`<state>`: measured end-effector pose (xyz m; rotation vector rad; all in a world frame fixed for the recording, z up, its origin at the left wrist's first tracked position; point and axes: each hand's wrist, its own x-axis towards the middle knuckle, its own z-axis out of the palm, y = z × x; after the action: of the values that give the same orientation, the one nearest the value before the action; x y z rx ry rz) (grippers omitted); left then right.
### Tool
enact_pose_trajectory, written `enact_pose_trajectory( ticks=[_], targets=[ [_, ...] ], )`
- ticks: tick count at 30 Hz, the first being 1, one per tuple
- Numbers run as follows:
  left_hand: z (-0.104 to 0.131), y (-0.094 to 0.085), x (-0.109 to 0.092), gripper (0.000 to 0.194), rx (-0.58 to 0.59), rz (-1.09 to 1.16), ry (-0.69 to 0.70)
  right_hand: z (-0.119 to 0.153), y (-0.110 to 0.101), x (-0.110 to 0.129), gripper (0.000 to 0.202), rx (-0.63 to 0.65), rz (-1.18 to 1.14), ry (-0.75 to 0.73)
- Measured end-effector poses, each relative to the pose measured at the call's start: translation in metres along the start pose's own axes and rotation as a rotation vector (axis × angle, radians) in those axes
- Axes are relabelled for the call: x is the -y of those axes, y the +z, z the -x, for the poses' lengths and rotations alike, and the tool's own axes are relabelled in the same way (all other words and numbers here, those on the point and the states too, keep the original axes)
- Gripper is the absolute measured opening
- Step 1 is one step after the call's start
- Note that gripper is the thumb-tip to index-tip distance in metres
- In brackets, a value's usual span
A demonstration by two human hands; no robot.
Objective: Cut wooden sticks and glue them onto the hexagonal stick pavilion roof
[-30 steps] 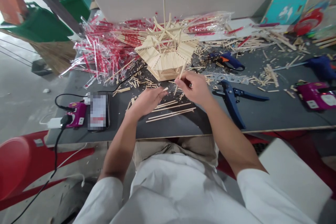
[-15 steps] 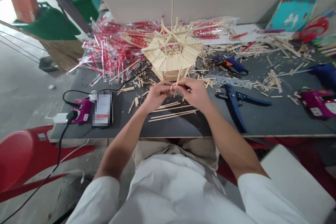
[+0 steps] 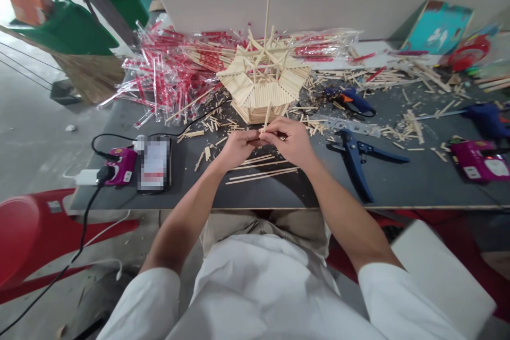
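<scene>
Both hands meet over the table in front of a house-like model point(image 3: 268, 93) built from thin wooden sticks. My right hand point(image 3: 290, 141) pinches a wooden stick point(image 3: 268, 116), which points up and slightly tilted toward the model. My left hand point(image 3: 240, 147) is closed, its fingertips at the stick's lower end against the right fingers. What lies between the fingertips is mostly hidden. Several long loose sticks point(image 3: 261, 176) lie on the table just below the hands.
Blue cutters point(image 3: 354, 162) lie at the right, with a glue gun point(image 3: 354, 102) behind them. A phone point(image 3: 154, 164) and a purple power adapter point(image 3: 121, 166) are at the left. Plastic-wrapped sticks point(image 3: 159, 74) are heaped behind. Cut stick pieces point(image 3: 414, 125) litter the table point(image 3: 191, 186).
The left hand has lowered slightly, and its fingers now sit closer to the right fingertips. The held stick leans a little differently. The camera view has shifted slightly.
</scene>
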<state>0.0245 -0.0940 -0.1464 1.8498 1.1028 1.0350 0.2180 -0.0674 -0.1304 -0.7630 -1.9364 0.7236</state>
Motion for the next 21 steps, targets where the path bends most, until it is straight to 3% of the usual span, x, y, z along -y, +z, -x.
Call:
enact_pose_trajectory(
  ticks=[14,21],
  targets=[
    [0.001,-0.002,0.003,0.02,0.036,-0.025,-0.008,-0.001,0.005,0.003,0.019,-0.02,0.007,0.04],
    [0.002,0.009,-0.019,0.036,0.005,0.111,-0.017,-0.001,0.0,0.009,0.027,-0.13,-0.128,0.129]
  ],
)
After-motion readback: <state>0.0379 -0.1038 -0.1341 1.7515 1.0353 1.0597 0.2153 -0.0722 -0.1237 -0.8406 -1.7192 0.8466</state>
